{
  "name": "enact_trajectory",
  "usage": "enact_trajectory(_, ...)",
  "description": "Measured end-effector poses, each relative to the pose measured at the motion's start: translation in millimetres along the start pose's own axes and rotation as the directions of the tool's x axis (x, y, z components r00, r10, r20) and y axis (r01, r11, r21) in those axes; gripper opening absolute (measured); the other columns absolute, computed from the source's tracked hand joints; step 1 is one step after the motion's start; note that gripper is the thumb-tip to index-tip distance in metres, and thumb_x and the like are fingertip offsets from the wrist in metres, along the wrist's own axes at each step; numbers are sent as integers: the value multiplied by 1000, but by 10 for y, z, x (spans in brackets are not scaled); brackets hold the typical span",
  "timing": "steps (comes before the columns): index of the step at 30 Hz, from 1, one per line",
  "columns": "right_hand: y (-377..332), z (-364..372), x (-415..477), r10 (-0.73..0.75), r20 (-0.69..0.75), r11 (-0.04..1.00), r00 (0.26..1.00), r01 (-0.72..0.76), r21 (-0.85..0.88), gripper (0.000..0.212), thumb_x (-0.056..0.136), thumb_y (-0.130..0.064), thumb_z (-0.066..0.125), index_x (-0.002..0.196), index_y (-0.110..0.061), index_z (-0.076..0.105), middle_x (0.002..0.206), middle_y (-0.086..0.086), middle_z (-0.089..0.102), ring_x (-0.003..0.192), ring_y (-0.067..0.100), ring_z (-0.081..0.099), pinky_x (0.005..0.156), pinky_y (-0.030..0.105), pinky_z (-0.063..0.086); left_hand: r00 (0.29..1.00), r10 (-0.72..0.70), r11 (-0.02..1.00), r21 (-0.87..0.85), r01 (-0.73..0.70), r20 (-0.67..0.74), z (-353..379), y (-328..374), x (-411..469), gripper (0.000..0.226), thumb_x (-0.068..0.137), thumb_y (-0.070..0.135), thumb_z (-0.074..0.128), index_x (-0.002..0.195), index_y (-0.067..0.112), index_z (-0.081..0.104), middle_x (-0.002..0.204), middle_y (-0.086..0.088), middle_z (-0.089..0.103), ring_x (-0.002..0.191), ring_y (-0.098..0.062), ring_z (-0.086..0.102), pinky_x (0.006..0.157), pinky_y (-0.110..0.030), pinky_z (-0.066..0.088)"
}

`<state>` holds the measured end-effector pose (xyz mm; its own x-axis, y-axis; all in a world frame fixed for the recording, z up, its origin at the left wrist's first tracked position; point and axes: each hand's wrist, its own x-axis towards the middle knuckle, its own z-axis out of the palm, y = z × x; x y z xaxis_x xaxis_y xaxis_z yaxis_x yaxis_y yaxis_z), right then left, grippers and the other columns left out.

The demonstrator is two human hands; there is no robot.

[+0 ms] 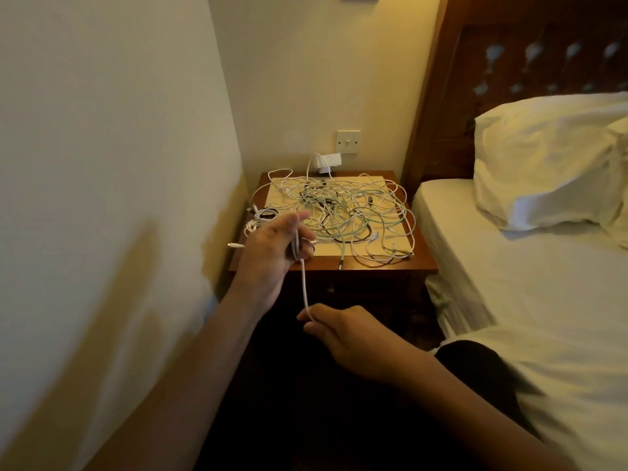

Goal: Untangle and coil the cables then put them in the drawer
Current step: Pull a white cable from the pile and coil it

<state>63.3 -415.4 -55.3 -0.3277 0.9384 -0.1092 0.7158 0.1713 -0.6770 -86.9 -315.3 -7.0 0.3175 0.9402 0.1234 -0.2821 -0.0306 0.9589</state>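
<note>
White cable [304, 287], single strand, stretched between our hands, which are apart. The left hand [272, 253] grips its upper part above the near-left corner of the nightstand [421, 263]; the right hand [350, 338] pinches it lower down. The main tangle [353, 212] lies on the nightstand top. The drawer [356, 287] below appears closed.

Risk: if this strand is looped into the pile, pulling could drag loops over the front edge, where some ends already overhang.

Room: wall [119, 164] close on the left, bed [509, 266] close on the right; free space lies toward us.
</note>
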Motion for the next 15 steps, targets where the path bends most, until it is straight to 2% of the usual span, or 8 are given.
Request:
enact_trajectory(2,-231,-126,-99,-78,-42,990,996,72,-119,24,108,-42,45,120,-30,62,86,-7,65,69,8,61,66,30,54,996,70,925,370,-85,56,-7,-137,-32,28,103,30,53,123,15,67,82,-5,72,67,-16,66,70,-27,58)
enact_trajectory(3,-309,-230,-144,-115,-88,981,989,100,-164,22,107,-41,47,110,-28,64,82,-7,65,68,7,61,66,28,52,992,63,873,475,-106,106,-19,-199,-51,27,105,28,52,122,16,68,81,-5,73,68,-14,66,71,-27,56)
enact_trajectory(5,-376,-477,-190,-171,-199,971,965,131,-201,20,105,-37,52,96,-28,68,75,-8,64,64,6,59,60,21,43,975,-41,848,524,-80,217,-48,-283,-121,31,106,28,49,115,8,70,77,-5,70,67,-11,65,72,-27,51)
enact_trajectory(8,-227,-826,-146,-141,-345,988,928,110,-107,9,98,-31,68,98,-30,76,76,-14,69,71,0,63,62,14,43,905,-242,917,386,96,350,-100,-306,-288,45,106,36,42,109,0,68,78,-12,67,60,-19,58,63,-30,48)
enact_trajectory(10,-29,-910,-70,-105,-405,994,908,100,-33,6,94,-30,73,97,-30,79,85,-13,74,82,1,67,73,25,54,863,-310,938,275,210,398,-146,-267,-391,49,106,38,40,114,0,70,75,-13,63,57,-19,53,58,-27,46)
enact_trajectory(12,183,-849,9,-63,-422,995,904,88,39,10,97,-29,70,100,-29,79,91,-12,76,90,5,69,82,35,57,840,-311,947,217,236,445,-192,-195,-440,50,107,39,42,113,-1,71,70,-12,58,53,-17,49,55,-26,41)
enact_trajectory(15,423,-577,47,17,-419,988,908,49,147,17,102,-30,61,105,-29,77,89,-18,74,82,2,67,73,26,53,863,-243,964,10,267,444,-221,-49,-445,45,106,34,42,106,0,72,62,-5,44,49,-13,40,53,-25,32)
